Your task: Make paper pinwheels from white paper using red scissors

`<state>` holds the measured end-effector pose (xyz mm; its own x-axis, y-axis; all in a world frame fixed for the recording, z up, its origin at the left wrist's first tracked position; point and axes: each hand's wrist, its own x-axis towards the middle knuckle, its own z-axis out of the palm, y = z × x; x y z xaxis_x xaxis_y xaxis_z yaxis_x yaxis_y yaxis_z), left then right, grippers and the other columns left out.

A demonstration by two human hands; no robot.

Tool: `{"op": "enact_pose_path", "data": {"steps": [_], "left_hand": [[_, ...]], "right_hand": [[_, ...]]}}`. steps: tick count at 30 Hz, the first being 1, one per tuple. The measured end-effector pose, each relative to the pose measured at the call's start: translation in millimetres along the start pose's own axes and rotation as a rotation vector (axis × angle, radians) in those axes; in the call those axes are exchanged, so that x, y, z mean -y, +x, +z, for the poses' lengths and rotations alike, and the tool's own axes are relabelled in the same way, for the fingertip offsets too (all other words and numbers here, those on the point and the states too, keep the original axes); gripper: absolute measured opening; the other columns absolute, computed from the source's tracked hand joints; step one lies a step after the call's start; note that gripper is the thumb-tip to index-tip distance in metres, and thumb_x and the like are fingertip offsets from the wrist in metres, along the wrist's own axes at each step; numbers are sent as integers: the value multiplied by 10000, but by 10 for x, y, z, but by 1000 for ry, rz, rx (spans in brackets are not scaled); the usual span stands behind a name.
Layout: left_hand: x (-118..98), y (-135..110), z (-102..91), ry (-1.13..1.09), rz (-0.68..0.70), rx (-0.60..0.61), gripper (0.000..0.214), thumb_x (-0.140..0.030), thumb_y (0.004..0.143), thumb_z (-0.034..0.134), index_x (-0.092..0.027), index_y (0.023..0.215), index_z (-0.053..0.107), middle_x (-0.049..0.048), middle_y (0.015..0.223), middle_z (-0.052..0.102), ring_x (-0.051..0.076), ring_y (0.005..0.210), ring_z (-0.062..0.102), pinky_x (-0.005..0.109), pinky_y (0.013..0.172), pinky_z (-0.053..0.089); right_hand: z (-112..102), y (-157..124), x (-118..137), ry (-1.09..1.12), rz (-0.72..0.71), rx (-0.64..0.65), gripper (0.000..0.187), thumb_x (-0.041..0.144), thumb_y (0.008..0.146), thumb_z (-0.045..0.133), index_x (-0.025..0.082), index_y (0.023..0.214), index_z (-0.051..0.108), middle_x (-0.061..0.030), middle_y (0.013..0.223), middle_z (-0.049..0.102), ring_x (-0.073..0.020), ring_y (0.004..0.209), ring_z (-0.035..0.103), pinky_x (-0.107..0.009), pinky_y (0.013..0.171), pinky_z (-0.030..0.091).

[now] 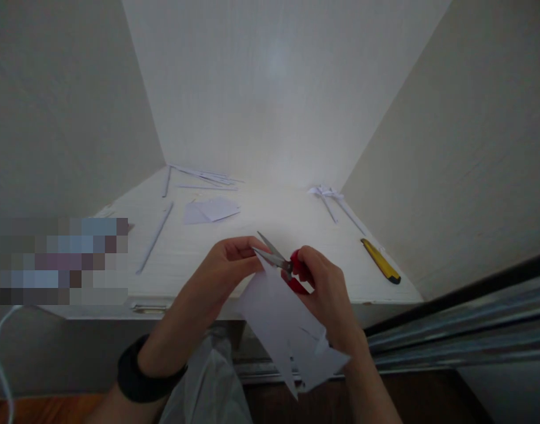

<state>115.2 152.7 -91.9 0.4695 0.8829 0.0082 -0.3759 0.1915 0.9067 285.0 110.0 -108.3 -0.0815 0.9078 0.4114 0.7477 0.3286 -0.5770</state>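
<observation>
My right hand (pixel 325 282) is closed round the red handles of a pair of scissors (pixel 276 256), whose blades stand apart and point up and left. Between the blades lies the top corner of a white sheet of paper (pixel 278 312). My left hand (pixel 229 262) pinches that corner, its fingertips close to the lower blade. Below my hands the sheet hangs past the table's front edge, with cuts and folded flaps at its lower end.
On the white table (pixel 270 215) lie cut paper pieces (pixel 212 209), thin paper strips (pixel 203 175), a paper stick (pixel 155 238) and joined paper sticks (pixel 329 197). A yellow utility knife (pixel 380 261) rests at the right edge. Walls enclose the table's back and sides.
</observation>
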Motion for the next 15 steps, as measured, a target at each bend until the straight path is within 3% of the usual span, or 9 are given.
{"op": "enact_pose_path", "data": {"steps": [9,15], "left_hand": [[-4,492,-268,117,51,14,121,-239,632,782,-161,625,690,-18,601,662,99,600,595,194,622,468],[-72,878,-553,284,99,-23,146,-261,728,748,-139,733,669,-4,681,650,109,641,593,225,648,483]], "right_hand": [[119,455,-206,81,21,-3,199,137,633,544,223,645,364,45,604,402,-133,575,330,-277,572,212],[396,987,-455,302,63,16,316,299,780,583,226,602,332,52,590,385,-120,577,385,-253,542,282]]}}
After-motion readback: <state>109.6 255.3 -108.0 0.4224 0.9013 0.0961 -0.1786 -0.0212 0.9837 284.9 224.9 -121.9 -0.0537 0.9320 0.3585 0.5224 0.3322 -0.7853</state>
